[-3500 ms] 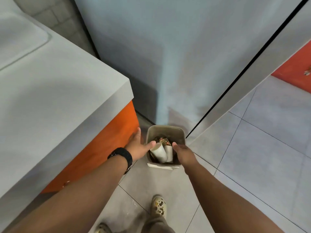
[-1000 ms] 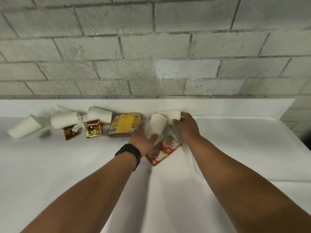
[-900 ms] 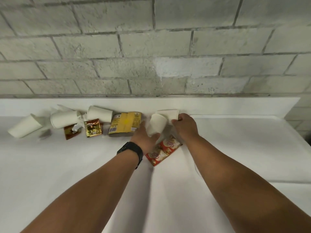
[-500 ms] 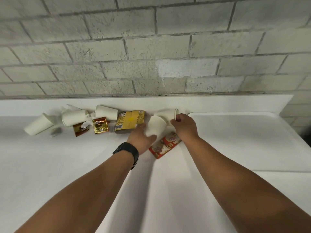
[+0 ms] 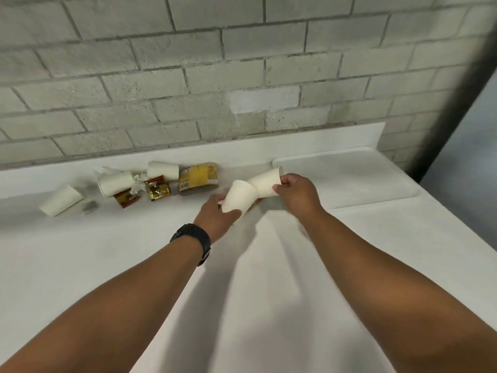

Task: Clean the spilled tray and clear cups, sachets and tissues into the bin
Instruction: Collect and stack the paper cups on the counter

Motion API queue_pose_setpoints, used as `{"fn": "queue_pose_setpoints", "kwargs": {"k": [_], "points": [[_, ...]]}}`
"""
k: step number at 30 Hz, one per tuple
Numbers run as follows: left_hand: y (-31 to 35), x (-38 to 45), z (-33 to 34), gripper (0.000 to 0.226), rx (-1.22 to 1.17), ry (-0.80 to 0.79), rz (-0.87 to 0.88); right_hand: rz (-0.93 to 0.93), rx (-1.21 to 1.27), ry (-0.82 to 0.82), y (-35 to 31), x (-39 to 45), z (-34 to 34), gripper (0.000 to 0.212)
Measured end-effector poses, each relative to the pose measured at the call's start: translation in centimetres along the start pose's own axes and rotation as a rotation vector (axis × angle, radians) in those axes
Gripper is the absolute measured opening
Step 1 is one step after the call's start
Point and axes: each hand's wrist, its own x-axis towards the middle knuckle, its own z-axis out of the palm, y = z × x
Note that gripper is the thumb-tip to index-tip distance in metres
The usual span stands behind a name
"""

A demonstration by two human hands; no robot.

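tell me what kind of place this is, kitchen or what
Probably a pantry or drinks corner in a workplace or canteen, not a home kitchen. A plain white counter runs under a bare painted block wall, and it is littered with paper cups and drink sachets.

Five white paper cups: two held above the desk, one cup [image 5: 239, 196] tilted, its neighbour [image 5: 265, 183] on its side. Three cups [image 5: 61, 200] [image 5: 114, 183] [image 5: 163, 170] lie toppled by the wall with crumpled tissues [image 5: 136, 182], two brown sachets [image 5: 157, 188] [image 5: 125, 198] and a yellow packet [image 5: 198, 179].
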Motion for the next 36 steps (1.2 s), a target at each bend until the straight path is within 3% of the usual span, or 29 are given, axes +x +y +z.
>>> {"fn": "queue_pose_setpoints", "kwargs": {"k": [7,14,21,28,32,36], "points": [[0.1,-6.4,2.0,0.060,0.002,-0.164,0.071,0.040,-0.061,0.142,1.0,-8.8,-4.8,0.017],[1.5,-12.1,6.5,0.060,0.012,-0.363,0.142,0.155,0.056,0.306,3.8,-16.9,-11.3,0.011],[5.3,-19.1,15.0,0.055,-0.038,-0.562,0.242,0.237,0.244,0.540,8.2,-24.3,-19.1,0.007],[7.7,-26.4,26.2,0.052,0.023,-0.784,0.319,0.424,0.218,0.805,16.4,-33.6,-28.7,0.009],[6.9,-30.0,32.7,0.051,0.066,-0.880,0.279,0.639,0.129,0.779,23.1,-38.8,-32.6,0.012],[5.2,-31.8,37.3,0.052,0.156,-0.907,0.184,0.849,-0.083,0.571,29.8,-40.8,-34.1,0.016]]}}
